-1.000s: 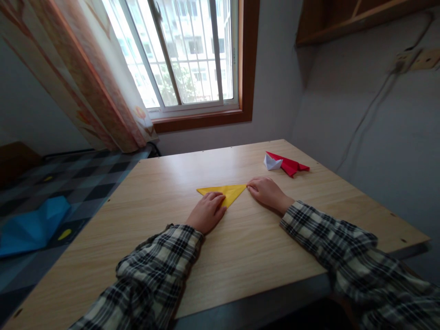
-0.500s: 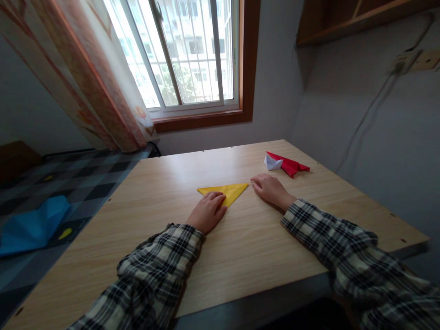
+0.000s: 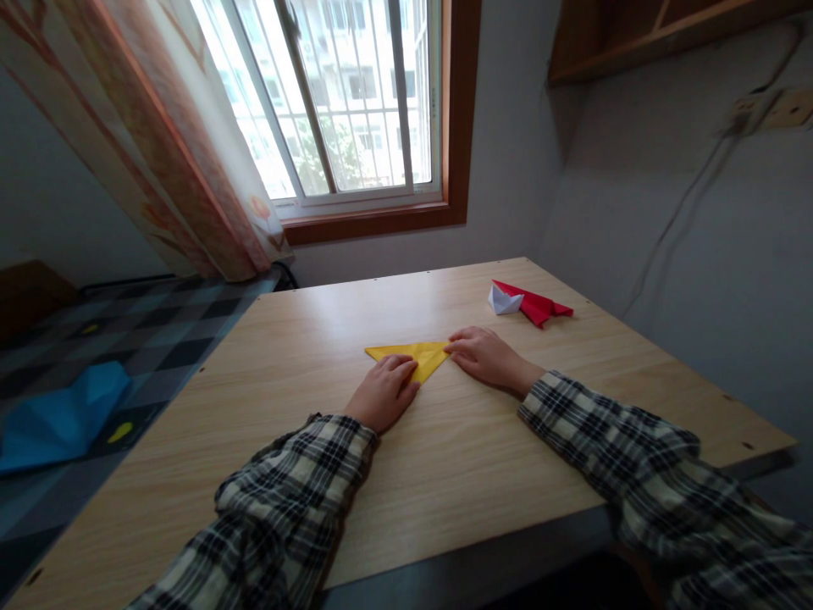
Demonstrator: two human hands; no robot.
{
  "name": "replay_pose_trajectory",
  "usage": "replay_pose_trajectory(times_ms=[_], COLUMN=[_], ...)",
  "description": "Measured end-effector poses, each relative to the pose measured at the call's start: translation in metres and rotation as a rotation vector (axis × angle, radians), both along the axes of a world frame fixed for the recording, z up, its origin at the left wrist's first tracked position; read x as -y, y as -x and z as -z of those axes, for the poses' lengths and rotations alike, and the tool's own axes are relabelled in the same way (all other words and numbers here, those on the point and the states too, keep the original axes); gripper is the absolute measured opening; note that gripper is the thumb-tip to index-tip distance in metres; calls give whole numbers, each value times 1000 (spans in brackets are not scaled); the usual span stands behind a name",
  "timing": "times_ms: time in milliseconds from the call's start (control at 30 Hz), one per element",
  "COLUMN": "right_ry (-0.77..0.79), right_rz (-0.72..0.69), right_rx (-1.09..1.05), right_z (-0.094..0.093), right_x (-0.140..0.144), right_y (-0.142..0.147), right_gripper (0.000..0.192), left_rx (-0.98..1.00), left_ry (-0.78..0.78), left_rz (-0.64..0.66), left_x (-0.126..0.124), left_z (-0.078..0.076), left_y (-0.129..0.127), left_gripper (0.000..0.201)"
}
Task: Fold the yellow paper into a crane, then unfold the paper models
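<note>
A yellow folded paper (image 3: 430, 356), triangular in outline with its point toward me, lies on the wooden table. My left hand (image 3: 384, 390) rests over its left and near part, fingers together and curled, holding it against the tabletop; the part beneath is hidden. At the right corner, my right hand (image 3: 488, 356) has thumb and fingertips closed on the paper's tip. Beyond my right hand sit a small white paper boat (image 3: 504, 300) and a red folded paper plane (image 3: 539, 307), the boat overlapping the plane's left side.
The pale wooden table (image 3: 305, 330) reaches toward a window with a brown frame (image 3: 457, 169). To the left, a checked cloth surface (image 3: 184, 339) holds a blue folded paper (image 3: 67, 415). A wall shelf (image 3: 610, 59) and a hanging cable (image 3: 683, 199) are at the right.
My right hand has moved a little left, from just beside the yellow paper's right corner onto it, and closed there. My left hand and the paper have stayed in place.
</note>
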State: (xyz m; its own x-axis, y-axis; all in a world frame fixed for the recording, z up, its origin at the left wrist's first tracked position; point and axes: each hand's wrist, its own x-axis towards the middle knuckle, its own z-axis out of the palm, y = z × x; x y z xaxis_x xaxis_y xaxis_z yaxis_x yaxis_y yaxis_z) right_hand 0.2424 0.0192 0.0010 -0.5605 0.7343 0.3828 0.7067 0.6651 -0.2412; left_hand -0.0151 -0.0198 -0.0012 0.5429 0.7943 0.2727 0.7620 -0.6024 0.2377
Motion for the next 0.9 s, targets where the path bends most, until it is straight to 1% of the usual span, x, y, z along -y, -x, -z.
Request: replay_pose_trajectory(times_ms=[200, 300, 533, 900], right_ry=[23, 41, 73, 117], right_rz=[181, 234, 222, 150], right_rx=[31, 22, -55, -104], right_z=[-1, -1, -1, 1], right_x=[-2, -3, 0, 3], right_y=[-5, -6, -2, 4], right_gripper=[25, 27, 25, 23], left_rx=[-16, -7, 14, 45], left_ry=[-30, -45, -33, -2], left_rz=[9, 27, 150, 194], left_x=[0, 0, 1, 1], left_z=[1, 1, 2, -2], left_y=[0, 0, -3, -3], left_gripper=[35, 35, 36, 36])
